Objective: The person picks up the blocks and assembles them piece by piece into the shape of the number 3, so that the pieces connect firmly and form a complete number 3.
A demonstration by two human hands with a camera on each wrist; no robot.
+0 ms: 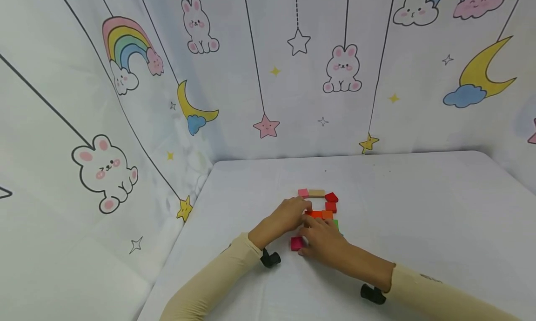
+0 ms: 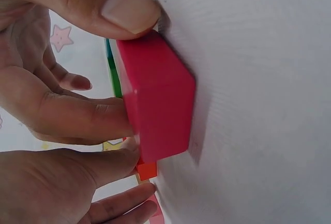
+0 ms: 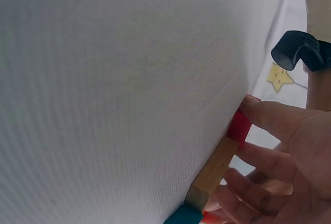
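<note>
My right hand (image 1: 328, 244) pinches a crimson block (image 1: 297, 244) on the white table, thumb on the near side and a finger opposite. In the left wrist view, the angled front of that block shows large. In the right wrist view, a wooden block (image 3: 213, 172) lies beside the crimson one, followed by a teal block (image 3: 183, 215). My left hand (image 1: 288, 217) is just beyond the right, thumb and finger on either side of an orange-red block (image 2: 147, 170). Fingers partly cover that block in the head view. An orange block (image 1: 327, 214) touches the row's right end.
Past my left hand lie a pink block (image 1: 303, 193), a tan block (image 1: 317, 193), a red pentagonal block (image 1: 331, 197) and a red block (image 1: 331, 207). A green block (image 1: 336, 224) shows behind my right hand. A patterned curtain (image 1: 234, 79) hangs around the table.
</note>
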